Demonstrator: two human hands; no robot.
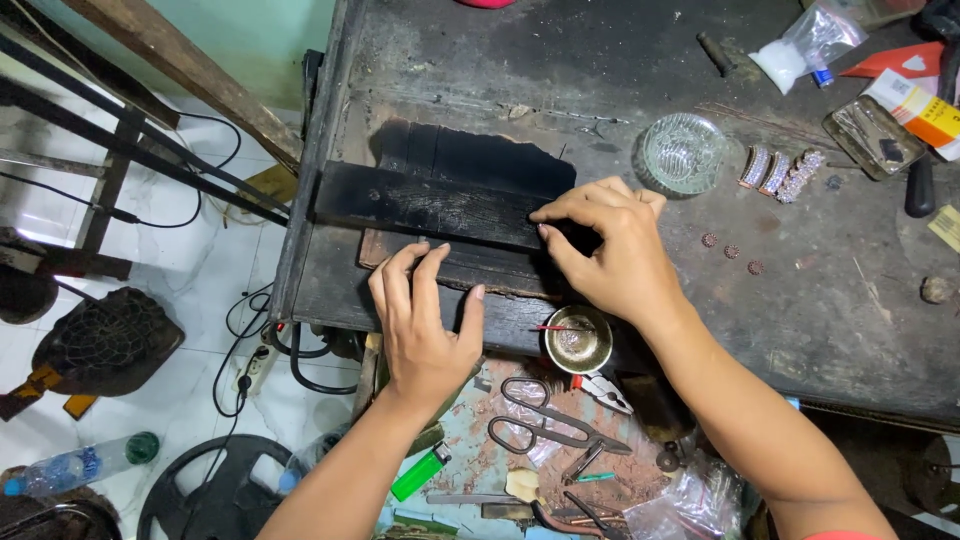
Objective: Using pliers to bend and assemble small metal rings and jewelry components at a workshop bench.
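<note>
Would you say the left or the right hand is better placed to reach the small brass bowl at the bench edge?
Probably the right hand: the brass bowl sits just beneath its wrist, while the left hand lies flat on the dark wooden block, farther off.

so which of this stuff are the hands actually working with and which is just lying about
In hand:
- left hand flat on the lower dark plank
- right hand with fingertips on the black plank

Lying about:
- brass bowl
- glass dish
- scissors
- green lighter
- pliers
- plastic bottle
- jewelled pieces
</note>
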